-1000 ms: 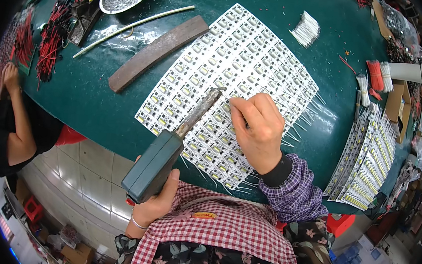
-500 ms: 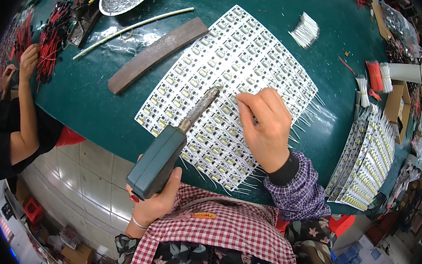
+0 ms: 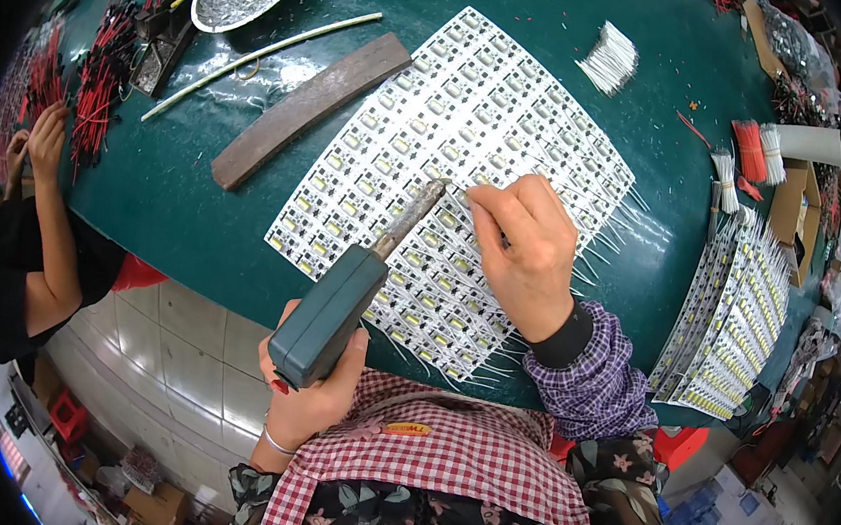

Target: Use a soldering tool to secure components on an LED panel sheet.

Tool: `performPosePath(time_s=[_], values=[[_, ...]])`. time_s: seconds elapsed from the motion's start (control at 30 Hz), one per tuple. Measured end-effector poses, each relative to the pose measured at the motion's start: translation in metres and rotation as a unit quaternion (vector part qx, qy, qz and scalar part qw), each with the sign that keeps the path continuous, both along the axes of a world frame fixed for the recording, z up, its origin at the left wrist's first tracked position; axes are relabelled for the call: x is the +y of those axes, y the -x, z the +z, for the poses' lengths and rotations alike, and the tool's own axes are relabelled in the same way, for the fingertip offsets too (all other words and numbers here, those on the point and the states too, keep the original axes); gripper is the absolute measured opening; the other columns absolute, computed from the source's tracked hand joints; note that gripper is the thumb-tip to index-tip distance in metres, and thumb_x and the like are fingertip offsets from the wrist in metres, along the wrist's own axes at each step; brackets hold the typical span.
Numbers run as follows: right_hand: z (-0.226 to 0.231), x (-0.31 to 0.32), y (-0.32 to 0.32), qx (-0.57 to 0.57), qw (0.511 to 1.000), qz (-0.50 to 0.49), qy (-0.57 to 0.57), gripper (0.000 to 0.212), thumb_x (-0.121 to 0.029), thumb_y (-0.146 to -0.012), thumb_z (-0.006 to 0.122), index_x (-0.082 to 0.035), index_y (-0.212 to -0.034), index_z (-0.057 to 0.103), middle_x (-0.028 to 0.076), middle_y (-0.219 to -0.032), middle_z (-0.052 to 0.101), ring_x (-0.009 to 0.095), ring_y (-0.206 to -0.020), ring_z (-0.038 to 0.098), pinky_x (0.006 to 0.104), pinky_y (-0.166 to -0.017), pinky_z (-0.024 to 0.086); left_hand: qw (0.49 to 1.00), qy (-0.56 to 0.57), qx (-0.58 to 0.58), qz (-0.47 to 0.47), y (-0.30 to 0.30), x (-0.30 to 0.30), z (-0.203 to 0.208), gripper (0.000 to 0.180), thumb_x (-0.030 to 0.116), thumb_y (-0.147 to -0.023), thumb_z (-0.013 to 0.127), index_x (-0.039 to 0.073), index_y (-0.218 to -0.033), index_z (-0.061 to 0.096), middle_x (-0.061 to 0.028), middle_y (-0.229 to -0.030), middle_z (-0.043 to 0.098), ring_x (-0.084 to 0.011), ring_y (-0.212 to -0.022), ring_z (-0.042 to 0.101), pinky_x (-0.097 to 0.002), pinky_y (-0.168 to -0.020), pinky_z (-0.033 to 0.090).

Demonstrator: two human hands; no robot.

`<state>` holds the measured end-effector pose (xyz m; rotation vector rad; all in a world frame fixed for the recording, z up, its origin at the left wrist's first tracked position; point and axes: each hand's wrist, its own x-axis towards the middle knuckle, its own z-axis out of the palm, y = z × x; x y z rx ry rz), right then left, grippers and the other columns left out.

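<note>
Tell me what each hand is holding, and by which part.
Left hand: the soldering gun, by the rear of its green body. Right hand: fingertips close together; whether anything is between them cannot be told.

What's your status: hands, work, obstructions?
Left hand grips dark green soldering gun, metal tip over white LED circuit sheet. Right hand pinched beside tip, held item unclear. Long brown bar left of sheet, not between hands.

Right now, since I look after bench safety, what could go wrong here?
If hot, the tip of the soldering gun could burn the fingers of the right hand, close beside it. The left hand alone holds the gun, so a slip might scrape the tip across the circuit board sheet. The purple checked sleeve sits near white wires and might snag them.
</note>
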<state>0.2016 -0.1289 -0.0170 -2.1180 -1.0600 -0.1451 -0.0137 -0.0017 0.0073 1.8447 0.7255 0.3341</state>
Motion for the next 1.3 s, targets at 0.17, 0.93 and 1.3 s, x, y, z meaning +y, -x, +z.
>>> performPosePath(time_s=[0.17,0.93,1.3], values=[[-0.001,0.0,0.0,0.002,1.0,0.003,0.0,0.015,0.005,-0.08,0.077,-0.001,-0.091,0.07,0.008,-0.076,0.051,0.025,-0.072,0.058,0.0372,-0.059,0.048,1.0,0.009,0.024,-0.002,0.0,-0.001,0.001,0.014,0.002,-0.086,0.076,-0.001,-0.099,0.073,-0.0083,-0.091,0.065,-0.0153,-0.065,0.063,-0.0287,-0.054,0.048],[0.027,-0.007,-0.001,-0.003,1.0,0.006,0.01,0.014,0.007,-0.078,0.074,0.0,-0.09,0.069,0.009,-0.078,0.052,0.027,-0.073,0.059,0.0383,-0.06,0.048,0.997,0.039,0.029,0.06,0.004,-0.004,0.003,0.023,0.005,-0.082,0.08,-0.003,-0.103,0.074,-0.0129,-0.093,0.071,-0.018,-0.07,0.069,-0.0294,-0.062,0.055],[-0.001,0.004,-0.001,-0.015,1.0,-0.012,-0.014,0.017,0.009,-0.076,0.075,0.001,-0.09,0.068,0.01,-0.076,0.052,0.027,-0.072,0.058,0.0382,-0.059,0.047,1.0,0.029,-0.007,0.011,-0.011,0.001,0.004,0.017,0.0,-0.084,0.077,-0.002,-0.1,0.073,-0.0089,-0.092,0.067,-0.0139,-0.069,0.065,-0.027,-0.059,0.051]])
